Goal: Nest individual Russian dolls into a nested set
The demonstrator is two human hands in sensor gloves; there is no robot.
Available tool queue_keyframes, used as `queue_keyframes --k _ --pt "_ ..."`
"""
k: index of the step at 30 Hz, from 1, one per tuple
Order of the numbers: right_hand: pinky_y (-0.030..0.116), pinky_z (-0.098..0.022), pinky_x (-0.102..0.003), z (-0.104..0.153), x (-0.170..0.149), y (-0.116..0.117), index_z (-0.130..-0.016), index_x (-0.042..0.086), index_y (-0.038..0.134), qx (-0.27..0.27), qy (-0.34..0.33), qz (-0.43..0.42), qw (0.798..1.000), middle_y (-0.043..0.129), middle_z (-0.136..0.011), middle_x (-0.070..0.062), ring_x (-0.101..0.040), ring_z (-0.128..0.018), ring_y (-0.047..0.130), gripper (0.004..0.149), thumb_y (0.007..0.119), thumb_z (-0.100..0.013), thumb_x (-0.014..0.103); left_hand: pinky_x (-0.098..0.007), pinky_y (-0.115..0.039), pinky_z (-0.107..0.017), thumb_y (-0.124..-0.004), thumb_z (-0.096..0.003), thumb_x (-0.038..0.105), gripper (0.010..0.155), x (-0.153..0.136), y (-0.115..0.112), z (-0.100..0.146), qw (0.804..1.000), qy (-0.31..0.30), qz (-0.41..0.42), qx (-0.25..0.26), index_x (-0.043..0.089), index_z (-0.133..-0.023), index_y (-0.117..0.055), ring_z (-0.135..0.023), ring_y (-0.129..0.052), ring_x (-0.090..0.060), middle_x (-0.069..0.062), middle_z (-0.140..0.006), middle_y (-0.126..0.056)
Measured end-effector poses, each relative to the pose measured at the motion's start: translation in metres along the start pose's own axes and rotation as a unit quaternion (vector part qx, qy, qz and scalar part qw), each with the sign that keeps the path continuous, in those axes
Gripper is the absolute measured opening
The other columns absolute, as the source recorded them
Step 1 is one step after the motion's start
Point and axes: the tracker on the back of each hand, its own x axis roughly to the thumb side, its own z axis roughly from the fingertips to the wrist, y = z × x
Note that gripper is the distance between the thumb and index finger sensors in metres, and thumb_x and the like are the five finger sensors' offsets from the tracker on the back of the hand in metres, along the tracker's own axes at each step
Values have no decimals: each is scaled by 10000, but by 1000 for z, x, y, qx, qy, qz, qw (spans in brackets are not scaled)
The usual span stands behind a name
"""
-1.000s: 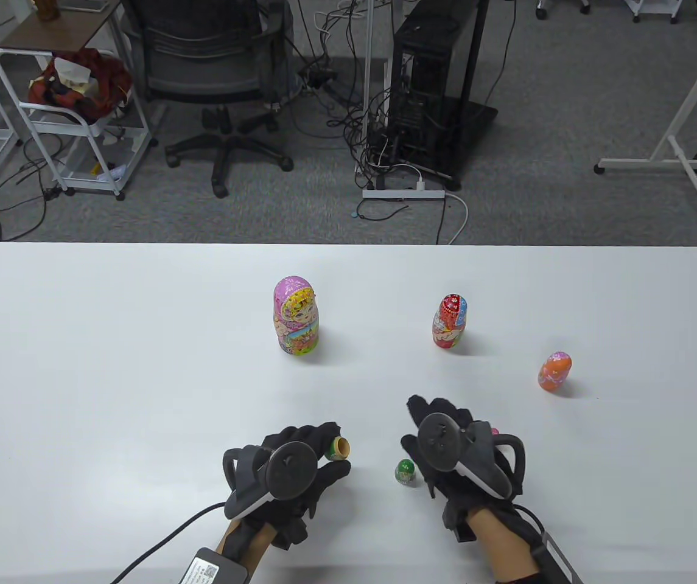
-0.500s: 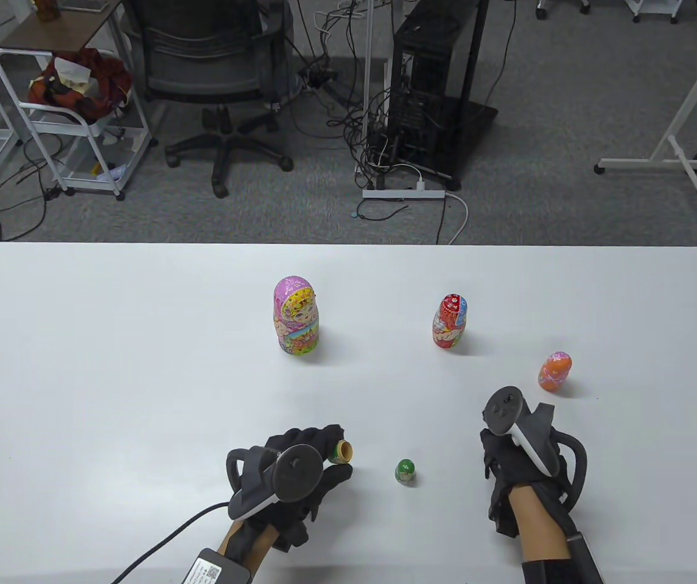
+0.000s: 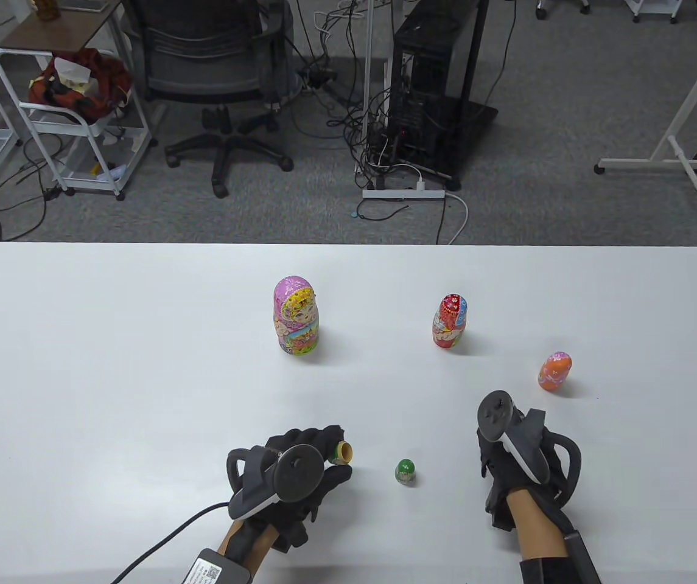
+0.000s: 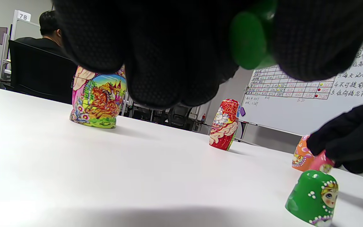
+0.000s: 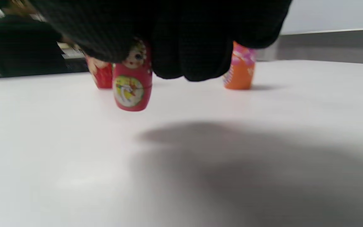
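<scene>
My left hand (image 3: 331, 455) grips the green doll's lower half (image 3: 342, 451), its hollow tan mouth facing right; the left wrist view has it between the fingers (image 4: 250, 41). The green upper half (image 3: 405, 471) (image 4: 314, 198) stands rim-down on the table between my hands. My right hand (image 3: 499, 451) pinches a tiny red-pink doll (image 5: 132, 85) (image 4: 321, 162) by its head, low over or on the table; the table view hides it under the hand. The large pink doll (image 3: 296, 316), the red doll (image 3: 449, 321) and the orange doll (image 3: 554, 371) stand closed farther back.
The white table (image 3: 111, 365) runs the full width, its far edge giving onto grey floor with a chair, a cart and cables. A cable trails from my left wrist toward the near edge. A person sits behind the table in the left wrist view.
My right hand has moved right, away from the green upper half, carrying the tiny doll, then drifted slightly left. The left hand and its green lower half have barely moved.
</scene>
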Motion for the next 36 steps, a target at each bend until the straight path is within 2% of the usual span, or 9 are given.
queue_keyframes --k 3,5,6,9,15,20,23,33,36 --pt "800 -528 -398 11 14 -16 -891 298 728 -40 -53 -72 995 869 -878 -9 -203 -677 935 453 821 -464 421 -456 -807 -603 -816 -356 626 706 0 0 0 1000 0 -3 2 250 -951 -763 -701 -993 -161 13 -845 -960" --pt "805 -516 -403 19 23 -25 -885 287 734 -49 -94 -154 982 874 -869 -19 -209 -666 938 455 825 -458 415 -457 -807 -603 -816 -356 627 703 0 0 0 1000 1 -2 3 251 -948 -765 -702 -992 -163 14 -846 -958" --pt "801 -525 -409 21 27 -28 -886 286 731 -45 -116 -187 974 871 -870 -22 -213 -669 936 454 823 -459 411 -457 -807 -602 -815 -356 628 703 0 0 0 1000 1 -2 3 250 -947 -766 -701 -992 -164 12 -844 -959" --pt "778 -557 -428 35 45 -34 -892 285 719 -25 -219 -292 931 850 -885 -26 -224 -692 915 453 818 -464 398 -456 -808 -602 -812 -356 631 701 0 0 0 1000 2 2 5 248 -942 -769 -699 -992 -164 9 -839 -961" --pt "789 -542 -417 63 79 -35 -885 290 723 -22 -329 -279 902 861 -870 -19 -212 -675 923 452 820 -459 407 -451 -810 -601 -809 -358 632 701 4 2 1 1000 -6 4 10 246 -941 -769 -694 -993 -159 11 -834 -962" --pt "795 -537 -415 78 95 -29 -877 295 732 -26 -363 -234 902 875 -851 -11 -204 -658 933 454 832 -449 413 -443 -816 -598 -810 -355 627 695 11 5 3 999 -24 11 23 248 -936 -775 -685 -996 -150 18 -825 -966" --pt "797 -533 -415 80 98 -27 -872 304 738 -23 -368 -236 899 883 -837 -7 -202 -648 937 448 830 -447 414 -439 -816 -600 -813 -357 614 691 15 7 4 999 -29 22 25 245 -940 -772 -685 -996 -147 15 -824 -967" --pt "767 -564 -437 78 94 -30 -905 308 696 -21 -359 -241 901 854 -861 -1 -211 -674 915 493 821 -448 443 -439 -814 -602 -809 -358 620 696 14 7 4 999 -24 17 21 251 -947 -761 -695 -992 -145 21 -836 -959" --pt "761 -564 -443 73 89 -32 -919 300 684 -28 -339 -251 906 844 -873 -13 -226 -683 906 496 783 -462 465 -442 -814 -600 -808 -359 622 698 12 7 4 1000 -20 11 21 252 -948 -759 -699 -991 -147 21 -840 -956"
